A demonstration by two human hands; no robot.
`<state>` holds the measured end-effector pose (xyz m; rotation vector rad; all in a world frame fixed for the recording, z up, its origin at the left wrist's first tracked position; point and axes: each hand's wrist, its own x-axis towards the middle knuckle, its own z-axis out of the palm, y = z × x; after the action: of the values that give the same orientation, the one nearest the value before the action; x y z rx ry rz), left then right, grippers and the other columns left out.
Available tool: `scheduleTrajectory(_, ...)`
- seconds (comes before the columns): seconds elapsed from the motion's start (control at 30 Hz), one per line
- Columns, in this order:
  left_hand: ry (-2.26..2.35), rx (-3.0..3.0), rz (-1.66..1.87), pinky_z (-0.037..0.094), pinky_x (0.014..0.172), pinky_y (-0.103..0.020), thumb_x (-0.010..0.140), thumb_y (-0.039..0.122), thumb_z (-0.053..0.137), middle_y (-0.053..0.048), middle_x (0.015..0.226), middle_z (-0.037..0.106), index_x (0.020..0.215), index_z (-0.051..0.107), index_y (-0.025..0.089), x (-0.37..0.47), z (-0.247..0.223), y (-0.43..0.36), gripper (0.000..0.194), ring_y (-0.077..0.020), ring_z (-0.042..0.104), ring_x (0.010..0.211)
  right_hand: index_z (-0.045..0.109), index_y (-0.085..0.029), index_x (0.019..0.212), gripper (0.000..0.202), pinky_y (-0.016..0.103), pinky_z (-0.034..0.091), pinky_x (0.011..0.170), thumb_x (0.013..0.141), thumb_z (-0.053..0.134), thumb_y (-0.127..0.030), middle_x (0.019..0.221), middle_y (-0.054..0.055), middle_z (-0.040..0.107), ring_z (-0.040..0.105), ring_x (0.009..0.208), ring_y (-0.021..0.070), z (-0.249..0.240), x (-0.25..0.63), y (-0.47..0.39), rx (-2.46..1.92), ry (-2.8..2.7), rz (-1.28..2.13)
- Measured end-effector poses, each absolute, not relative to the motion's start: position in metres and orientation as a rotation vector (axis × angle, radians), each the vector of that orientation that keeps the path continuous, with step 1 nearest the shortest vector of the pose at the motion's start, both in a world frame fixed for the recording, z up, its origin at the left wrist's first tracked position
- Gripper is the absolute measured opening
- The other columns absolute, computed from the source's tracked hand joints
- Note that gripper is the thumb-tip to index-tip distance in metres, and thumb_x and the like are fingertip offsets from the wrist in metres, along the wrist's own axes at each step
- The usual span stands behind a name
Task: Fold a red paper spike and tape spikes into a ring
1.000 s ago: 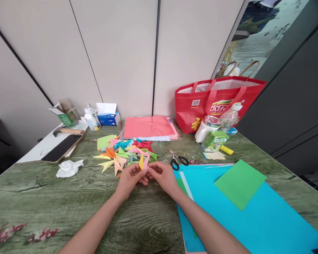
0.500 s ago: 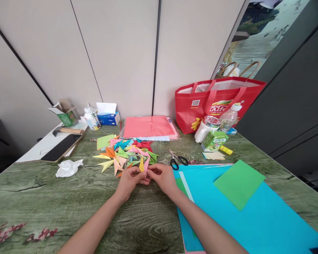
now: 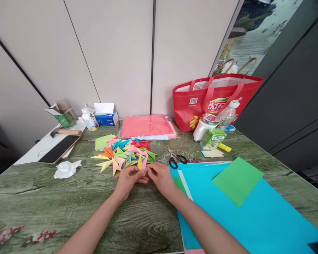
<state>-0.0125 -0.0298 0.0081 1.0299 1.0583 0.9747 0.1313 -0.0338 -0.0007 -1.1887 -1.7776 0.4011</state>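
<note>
My left hand pinches a small folded paper piece with one yellow and one pink point standing up. From the other side, my right hand has its thumb and forefinger closed at the pink edge; the fingers hide the lower part of the paper. Just beyond lies a loose heap of folded origami pieces in many colours. A clear round ring, perhaps a tape roll, shows among them. Scissors with black handles lie beyond my right hand.
Blue paper sheets lie under my right forearm, with a green square on top. A packet of pink paper, a red bag, a white mug and a tissue box stand behind. Crumpled tissue lies left.
The view has shifted slightly. My right fingertips have moved up a little along the pink edge of the folded paper piece; my left hand keeps its pinch.
</note>
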Motion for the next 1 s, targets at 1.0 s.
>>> scheduleTrajectory(1.0, 1.072, 1.152, 0.988, 0.054, 0.054, -0.025, 0.067, 0.032, 0.069, -0.003, 0.057, 0.066, 0.067, 0.063, 0.012, -0.014, 0.014, -0.028, 0.021, -0.0141, 0.063, 0.051, 0.057, -0.016, 0.059, 0.010, 0.031, 0.051, 0.068, 0.068, 0.056, -0.019, 0.088, 0.007, 0.064, 0.062, 0.075, 0.0187, 0.005, 0.137, -0.025, -1.151, -1.463, 1.110)
